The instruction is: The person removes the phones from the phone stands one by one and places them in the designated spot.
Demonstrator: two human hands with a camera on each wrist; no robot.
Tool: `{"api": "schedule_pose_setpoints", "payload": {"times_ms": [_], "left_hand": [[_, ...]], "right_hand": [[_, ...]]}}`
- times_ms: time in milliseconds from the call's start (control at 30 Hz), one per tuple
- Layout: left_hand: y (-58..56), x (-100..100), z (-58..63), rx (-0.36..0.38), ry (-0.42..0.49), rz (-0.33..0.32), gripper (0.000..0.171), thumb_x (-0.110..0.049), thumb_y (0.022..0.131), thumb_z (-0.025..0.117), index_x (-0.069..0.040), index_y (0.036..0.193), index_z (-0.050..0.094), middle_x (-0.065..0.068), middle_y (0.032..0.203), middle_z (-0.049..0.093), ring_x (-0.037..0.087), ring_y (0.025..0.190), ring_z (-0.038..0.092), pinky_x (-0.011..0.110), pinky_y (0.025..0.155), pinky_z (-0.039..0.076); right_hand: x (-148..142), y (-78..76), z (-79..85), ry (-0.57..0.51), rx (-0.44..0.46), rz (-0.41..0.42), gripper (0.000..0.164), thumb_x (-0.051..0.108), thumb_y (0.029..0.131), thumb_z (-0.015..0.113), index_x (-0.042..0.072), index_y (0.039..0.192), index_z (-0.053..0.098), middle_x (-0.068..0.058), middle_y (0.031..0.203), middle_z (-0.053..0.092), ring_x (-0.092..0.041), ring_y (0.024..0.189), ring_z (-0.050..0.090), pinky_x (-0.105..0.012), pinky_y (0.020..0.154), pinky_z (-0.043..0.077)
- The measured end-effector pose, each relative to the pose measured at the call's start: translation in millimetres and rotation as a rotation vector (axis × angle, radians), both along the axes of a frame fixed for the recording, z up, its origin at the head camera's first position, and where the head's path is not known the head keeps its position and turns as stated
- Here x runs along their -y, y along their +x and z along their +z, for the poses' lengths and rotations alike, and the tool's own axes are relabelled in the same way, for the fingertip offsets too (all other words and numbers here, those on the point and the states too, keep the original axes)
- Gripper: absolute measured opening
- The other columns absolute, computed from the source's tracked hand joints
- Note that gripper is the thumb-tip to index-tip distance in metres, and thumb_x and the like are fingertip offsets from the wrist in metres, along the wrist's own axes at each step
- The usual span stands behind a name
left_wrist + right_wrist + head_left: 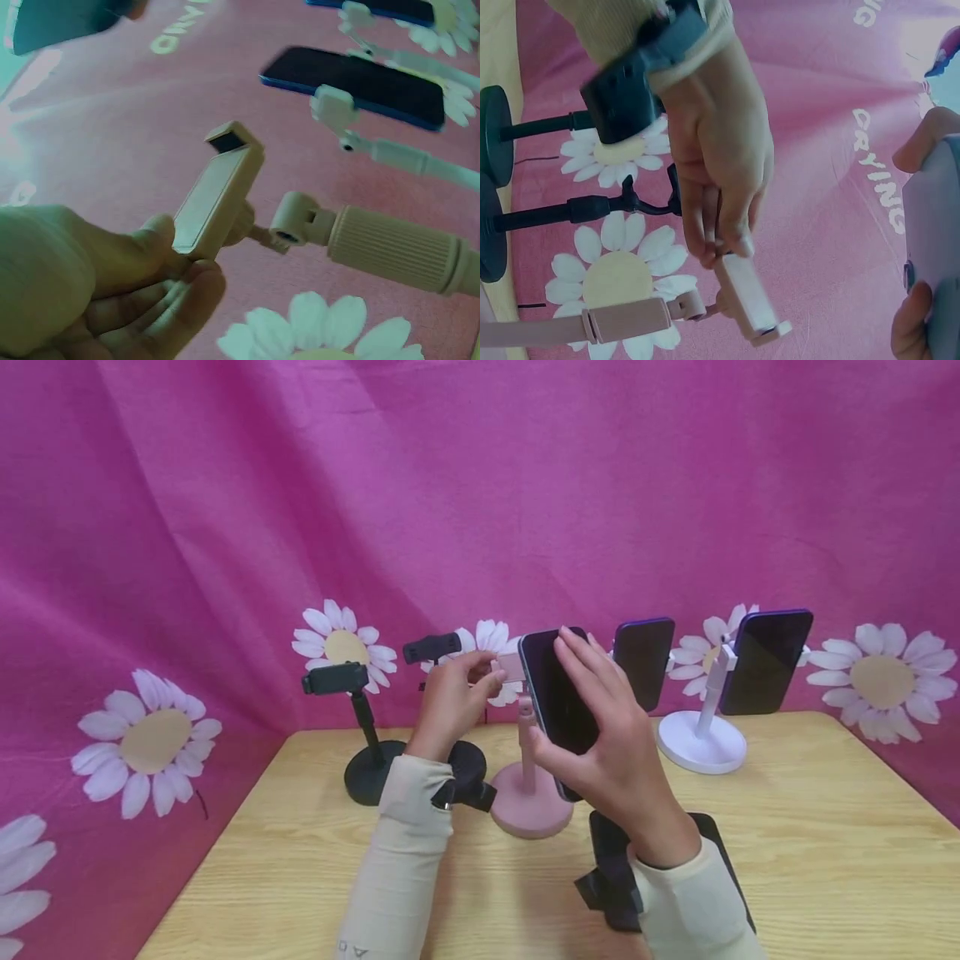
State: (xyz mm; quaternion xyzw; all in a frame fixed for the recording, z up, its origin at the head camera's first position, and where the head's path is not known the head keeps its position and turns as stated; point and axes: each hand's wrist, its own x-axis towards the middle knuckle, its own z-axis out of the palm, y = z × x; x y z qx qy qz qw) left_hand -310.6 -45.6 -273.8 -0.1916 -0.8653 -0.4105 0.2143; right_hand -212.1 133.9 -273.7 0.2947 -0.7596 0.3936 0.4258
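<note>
head: left hand (453, 703) pinches left end of phone clamp (512, 667) on pink stand (531, 810), far part of bench (262, 860); right hand (621, 735) grips smartphone (553, 706) to its right | left wrist: clamp bare of any phone | right wrist: smartphone apart from clamp | likely step: readying clamp; next calls for spreading it, aligning smartphone

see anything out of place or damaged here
Nothing looks spilled or damaged. One mild oddity: a dark phone-like device lies flat on the table, partly hidden by the right sleeve, while two phones behind it are propped in stands. The pink holder is tilted, but the left hand pinches it.
</note>
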Motion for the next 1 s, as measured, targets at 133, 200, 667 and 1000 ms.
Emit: {"api": "schedule_pose_setpoints", "payload": {"times_ms": [133,200,667,1000], "left_hand": [[-16.7,-9.2,3.9,0.025,-0.024,0.049,0.025,-0.017,0.091,0.068,-0.007,0.114,0.069,0.003,0.085,0.071,0.012,0.076,0.069,0.029,0.073,0.055],[-24.5,-12.9,5.2,0.028,-0.033,0.070,0.026,-0.017,0.091,0.067,-0.007,0.115,0.069,0.003,0.083,0.071,0.012,0.076,0.069,0.028,0.072,0.055],[-51.0,-24.0,2.9,0.049,-0.005,0.096,0.030,-0.016,0.093,0.064,-0.003,0.121,0.066,0.008,0.095,0.073,0.016,0.081,0.071,0.028,0.075,0.055],[-34.5,-19.9,-3.2,0.041,0.072,0.104,0.039,-0.022,0.094,0.057,-0.008,0.130,0.058,0.010,0.103,0.069,0.019,0.087,0.069,0.035,0.075,0.054]], "right_hand": [[-1.7,0.6,0.8,-0.004,0.016,0.005,0.077,0.017,0.071,0.077,0.008,0.141,0.049,-0.003,0.149,0.043,-0.025,0.142,0.030,-0.055,0.100,0.042],[-2.0,0.1,0.9,-0.010,0.013,0.009,0.076,0.017,0.071,0.077,0.007,0.141,0.049,-0.003,0.148,0.043,-0.026,0.141,0.030,-0.054,0.104,0.038],[-6.0,8.2,-21.1,0.060,0.161,-0.171,0.072,0.020,0.072,0.078,0.010,0.139,0.053,-0.004,0.149,0.041,-0.031,0.140,0.031,-0.056,0.091,0.048],[26.4,14.6,-96.6,0.231,0.621,-0.334,0.067,0.033,0.073,0.072,0.009,0.134,0.057,-0.011,0.146,0.045,-0.037,0.134,0.037,-0.057,0.083,0.051]]}}
